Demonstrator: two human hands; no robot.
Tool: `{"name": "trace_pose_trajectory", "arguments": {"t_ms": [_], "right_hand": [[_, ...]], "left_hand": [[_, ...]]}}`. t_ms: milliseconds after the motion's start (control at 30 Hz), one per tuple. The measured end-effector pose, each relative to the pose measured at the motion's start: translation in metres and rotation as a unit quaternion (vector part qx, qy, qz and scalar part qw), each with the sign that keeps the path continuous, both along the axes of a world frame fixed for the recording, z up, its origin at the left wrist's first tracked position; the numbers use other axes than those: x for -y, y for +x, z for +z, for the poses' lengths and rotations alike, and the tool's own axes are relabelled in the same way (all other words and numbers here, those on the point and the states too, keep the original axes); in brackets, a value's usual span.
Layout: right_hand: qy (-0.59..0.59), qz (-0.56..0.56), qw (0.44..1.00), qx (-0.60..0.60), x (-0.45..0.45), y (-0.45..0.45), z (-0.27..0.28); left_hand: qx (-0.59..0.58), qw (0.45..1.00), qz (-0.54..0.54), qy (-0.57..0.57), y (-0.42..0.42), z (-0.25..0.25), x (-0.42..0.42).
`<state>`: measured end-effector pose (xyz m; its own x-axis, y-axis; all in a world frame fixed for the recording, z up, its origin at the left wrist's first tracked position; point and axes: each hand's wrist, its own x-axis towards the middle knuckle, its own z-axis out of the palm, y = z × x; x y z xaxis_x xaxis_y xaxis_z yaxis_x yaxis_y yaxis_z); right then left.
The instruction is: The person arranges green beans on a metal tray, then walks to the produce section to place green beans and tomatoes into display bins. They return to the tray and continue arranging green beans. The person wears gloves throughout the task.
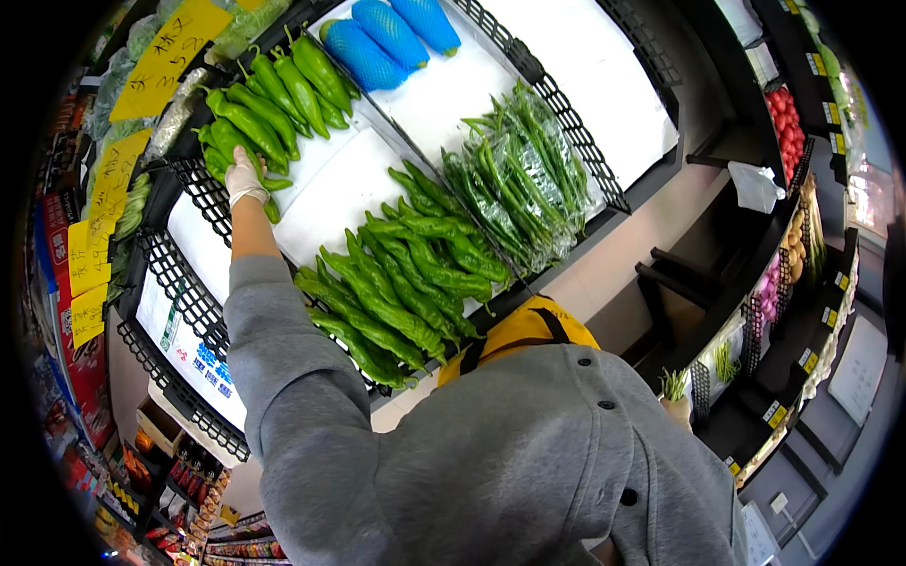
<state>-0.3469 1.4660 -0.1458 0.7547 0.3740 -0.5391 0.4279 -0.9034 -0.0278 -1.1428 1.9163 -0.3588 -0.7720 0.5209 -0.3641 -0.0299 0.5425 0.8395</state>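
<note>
My left hand (245, 175), in a thin pale glove, reaches to the near-left edge of a pile of smooth green peppers (248, 127). Its thumb lies against the peppers and its fingers are bent; whether it grips one is unclear. One pepper (271, 210) pokes out just below the glove. Nearer my body lies a larger heap of wrinkled long green peppers (403, 276). Across a divider are plastic-wrapped bundles of thin green peppers (520, 170) and several long vegetables in blue foam netting (389, 35). My right hand is out of view.
Black mesh dividers (559, 106) split the white-lined display (601, 64). Handwritten yellow price signs (170, 60) stand along the left. A yellow object with black straps (520, 329) is close to my body. Black shelving with red net-bagged produce (784, 131) curves along the right.
</note>
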Motion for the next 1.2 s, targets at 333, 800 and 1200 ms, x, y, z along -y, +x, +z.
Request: {"name": "trace_pose_trajectory", "arguments": {"t_ms": [333,800,1200], "right_hand": [[0.025,-0.035,0.998,-0.039,0.002,0.010,-0.001],[0.123,-0.055,0.982,-0.135,0.017,0.068,-0.069],[0.122,-0.035,0.980,-0.151,0.039,0.079,-0.072]], "left_hand": [[-0.316,0.936,-0.158,-0.016,0.041,0.068,0.073],[-0.190,0.969,-0.148,0.050,0.281,0.072,0.268],[-0.080,0.923,-0.229,-0.298,0.168,0.038,0.155]]}}
